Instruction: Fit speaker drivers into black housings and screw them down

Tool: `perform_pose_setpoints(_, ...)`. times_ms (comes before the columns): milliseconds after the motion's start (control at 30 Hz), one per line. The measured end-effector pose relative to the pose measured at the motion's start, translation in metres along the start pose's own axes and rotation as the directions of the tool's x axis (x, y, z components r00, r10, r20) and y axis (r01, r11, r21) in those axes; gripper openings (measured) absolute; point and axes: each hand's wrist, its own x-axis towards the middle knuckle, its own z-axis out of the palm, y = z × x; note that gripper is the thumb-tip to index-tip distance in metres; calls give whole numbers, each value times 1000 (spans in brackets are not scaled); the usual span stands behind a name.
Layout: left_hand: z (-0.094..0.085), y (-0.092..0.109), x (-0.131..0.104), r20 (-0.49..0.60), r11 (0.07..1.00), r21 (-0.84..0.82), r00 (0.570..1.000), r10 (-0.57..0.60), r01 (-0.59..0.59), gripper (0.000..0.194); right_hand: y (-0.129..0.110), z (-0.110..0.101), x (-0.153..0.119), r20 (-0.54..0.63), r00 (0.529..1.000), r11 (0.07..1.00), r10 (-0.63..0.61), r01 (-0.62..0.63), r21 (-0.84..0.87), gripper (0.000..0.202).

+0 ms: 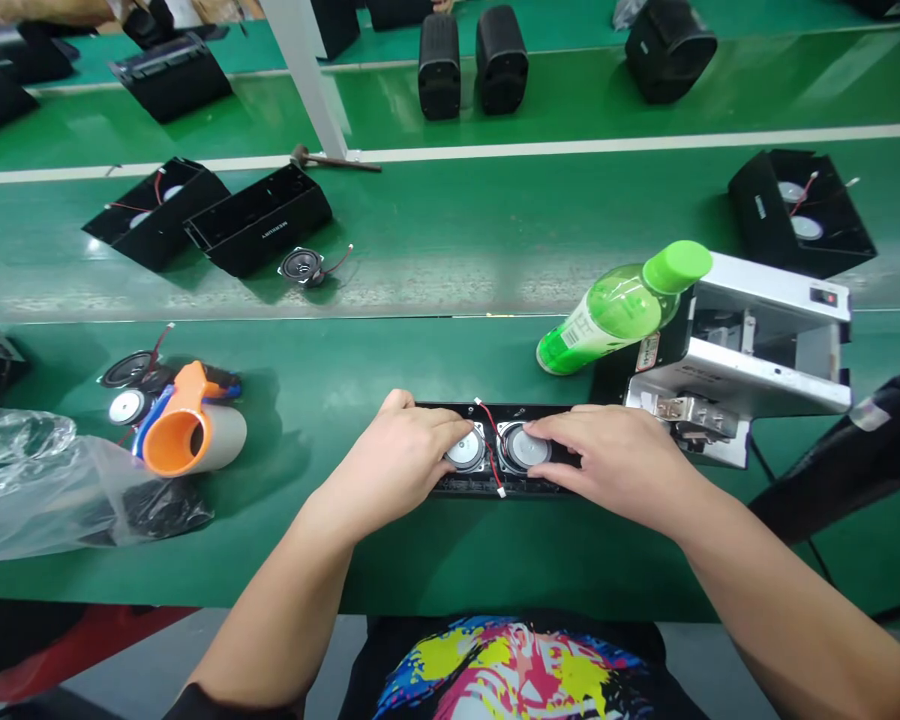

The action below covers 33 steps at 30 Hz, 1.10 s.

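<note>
A long black speaker panel (544, 411) lies on the green bench in front of me. Two round speaker drivers with silver backs sit side by side in it. My left hand (399, 452) has its thumb and fingers around the left speaker driver (465, 452). At the other one, the right speaker driver (529, 450), my right hand (624, 458) pinches the rim from the right side. Red wires with white connectors (501, 491) run between the drivers. Both palms rest over the panel's ends and hide them.
Right of my hands stand a green bottle (596, 325) and a silver machine (765, 365). On the left are an orange-and-white tape dispenser (225, 440), loose drivers (126, 370) and plastic bags (37, 500). Black speaker housings (270, 225) and another loose driver (300, 265) lie farther back.
</note>
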Motion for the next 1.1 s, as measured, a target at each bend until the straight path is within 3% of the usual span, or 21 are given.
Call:
perform_pose_setpoints(467,0,0,2,6,1000,-1,1000,-17,17,29,-1,-1,2,9,999,999,-32,32,-44,35)
perform_pose_setpoints(1100,2,3,0,4,999,8,999,-40,40,37,-4,0,2,-49,997,997,-54,50,-65,38)
